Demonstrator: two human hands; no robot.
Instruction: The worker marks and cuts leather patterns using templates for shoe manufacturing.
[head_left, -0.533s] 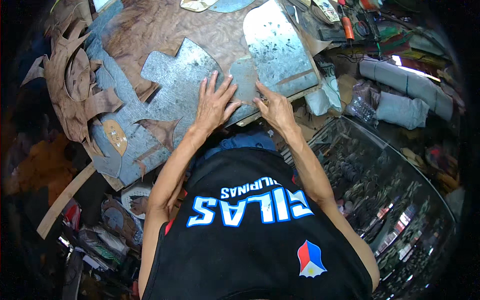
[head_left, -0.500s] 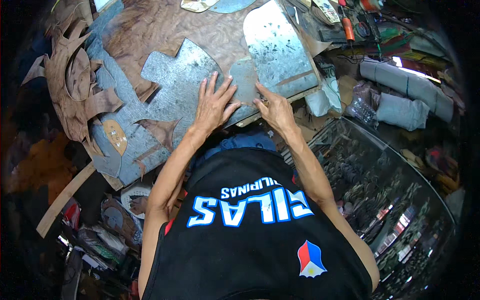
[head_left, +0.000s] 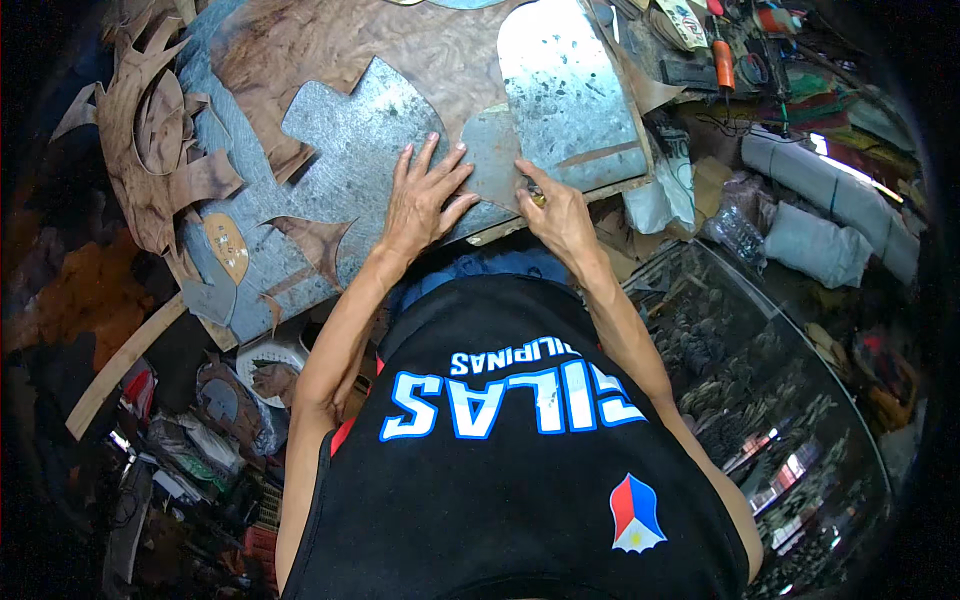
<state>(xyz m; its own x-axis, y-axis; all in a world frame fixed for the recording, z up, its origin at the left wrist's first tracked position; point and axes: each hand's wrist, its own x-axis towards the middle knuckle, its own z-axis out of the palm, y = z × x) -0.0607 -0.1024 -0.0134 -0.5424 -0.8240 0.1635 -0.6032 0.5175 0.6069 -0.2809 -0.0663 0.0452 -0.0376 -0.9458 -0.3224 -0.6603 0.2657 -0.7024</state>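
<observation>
My left hand [head_left: 425, 205] lies with its fingers spread on the grey, speckled metal-looking surface [head_left: 350, 150] and the left edge of a small, flat grey piece [head_left: 488, 145]. At that piece's right edge, my right hand [head_left: 560, 220] is closed, forefinger stretched forward. A small object with a yellowish part [head_left: 537, 196] shows between its fingers; its kind is mostly hidden by them. Brown leather [head_left: 290, 50] spreads over the far part of the table, around the grey piece. Just right of it lies a shiny, round-ended plate [head_left: 570, 90].
Leather offcuts [head_left: 150, 150] heap at the table's left, near a tan oval piece [head_left: 226, 246]. An orange-handled tool [head_left: 722, 62] lies at far right. Wrapped rolls [head_left: 820, 175] sit beyond the right edge, above a glass-topped case [head_left: 740, 350]. A wooden strip [head_left: 125, 370] juts out lower left.
My right hand has curled more, and the yellowish object now shows in it. My left hand has shifted slightly, still flat. The whole view has moved a little.
</observation>
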